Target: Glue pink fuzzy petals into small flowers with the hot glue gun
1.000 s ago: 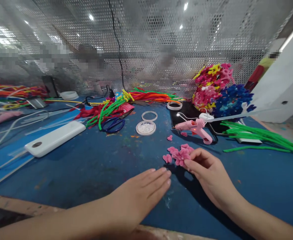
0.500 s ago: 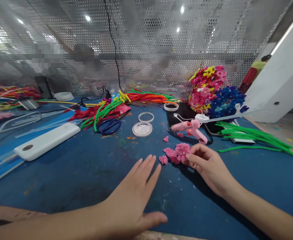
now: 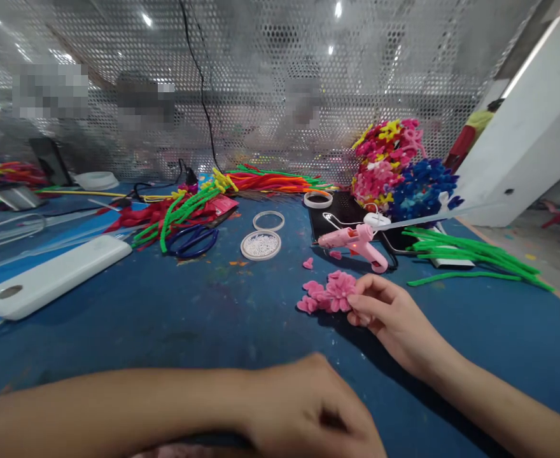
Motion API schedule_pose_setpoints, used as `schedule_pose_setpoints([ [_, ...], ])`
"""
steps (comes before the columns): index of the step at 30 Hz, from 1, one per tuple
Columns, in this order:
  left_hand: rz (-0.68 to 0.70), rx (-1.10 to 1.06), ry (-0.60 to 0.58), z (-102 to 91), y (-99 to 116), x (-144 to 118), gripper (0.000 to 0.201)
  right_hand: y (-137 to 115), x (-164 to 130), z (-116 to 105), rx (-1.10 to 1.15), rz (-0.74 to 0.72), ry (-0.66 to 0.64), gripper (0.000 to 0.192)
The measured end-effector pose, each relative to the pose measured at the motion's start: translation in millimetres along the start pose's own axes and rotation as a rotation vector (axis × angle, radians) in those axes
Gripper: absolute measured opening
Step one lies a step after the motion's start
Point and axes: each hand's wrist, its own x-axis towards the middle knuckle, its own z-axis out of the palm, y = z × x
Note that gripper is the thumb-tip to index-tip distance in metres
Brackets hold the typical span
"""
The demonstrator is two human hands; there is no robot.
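Observation:
My right hand [image 3: 387, 313] pinches a pink pipe-cleaner flower [image 3: 340, 290] that rests on the blue table [image 3: 175, 312]. More pink petal pieces [image 3: 308, 300] lie just left of it, and one small piece [image 3: 307, 263] sits farther back. My left hand [image 3: 308, 413] is at the near table edge with its fingers curled in; nothing shows in it. A pink glue gun [image 3: 351, 240] lies on its stand just beyond the flower.
A dish of white beads [image 3: 261, 245], a clear ring [image 3: 268, 221], blue scissors [image 3: 191, 240], a white power bank [image 3: 51, 277], heaps of coloured pipe cleaners [image 3: 179, 210], green stems [image 3: 471, 254] and finished flower bunches [image 3: 401, 172] surround the work spot. A perforated screen stands behind.
My left hand pulled back from flat on the table near the petals to the near edge and curled its fingers. My right hand kept its hold on the flower.

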Motion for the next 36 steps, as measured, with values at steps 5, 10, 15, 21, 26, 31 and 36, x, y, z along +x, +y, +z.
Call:
schedule_pose_setpoints([
  [5,-0.307,-0.438,0.838,-33.4,4,-10,0.028,-2,-1,0,-0.006,0.039,-0.022,0.022],
  [10,-0.249,-0.438,1.018,-36.0,1,-3,0.021,-4,-3,1,0.02,0.101,-0.051,0.023],
  [15,-0.235,-0.482,0.968,-34.3,3,0,0.018,-3,-5,1,-0.018,0.128,-0.082,0.019],
  [21,-0.278,-0.47,0.922,-35.7,2,0,0.012,-2,-6,0,-0.2,-0.012,-0.084,0.015],
  [26,-0.259,-0.47,0.959,-34.7,2,1,0.014,-1,-5,0,-0.305,-0.061,-0.101,0.016],
  [31,-0.226,-0.419,0.889,-34.3,2,1,0.006,-3,-6,2,-0.39,-0.102,-0.097,0.013],
  [36,-0.206,-0.372,0.886,-32.2,2,1,0.006,-4,-7,3,-0.425,-0.077,-0.102,0.015],
])
